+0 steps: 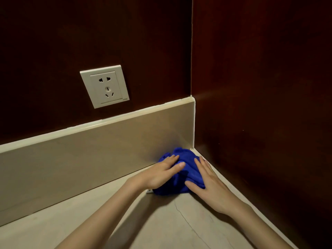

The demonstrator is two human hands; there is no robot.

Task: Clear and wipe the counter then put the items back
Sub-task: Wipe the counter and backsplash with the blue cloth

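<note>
Blue cloth (181, 172): a bunched microfibre rag is lying on the counter, pushed into the far corner where the back upstand and the dark side panel are meeting; its far edge is sitting just beside the corner joint
Left hand (161, 174): it is resting palm down on the left part of the cloth, fingers straight and laid flat over the folds, thumb stretching across toward the middle; it is pressing, not curling round anything
Right hand (206, 184): it is lying flat on the right part of the cloth, fingers extended toward the corner, thumb spreading inward over the fabric; likewise pressing with an open palm, nothing being gripped
Counter (161, 223): a pale stone-look surface is running out toward the viewer, a thin dark vein or crack is wandering across it below the cloth
Upstand (89, 155): a beige strip is standing along the back edge, hemming the cloth in from behind and leaving the left hand close against it
Side panel (260, 105): dark reddish-brown wood is closing off the right, its bottom seam running just beside the right hand's outer edge
Back wall (53, 42): the same dark wood is rising above the upstand
Socket (104, 86): a white wall outlet is sitting on the back wall, well above and left of the hands
White scrap (149, 191): something small and pale is peeking out under the cloth's near-left edge; what it is cannot be told
</note>
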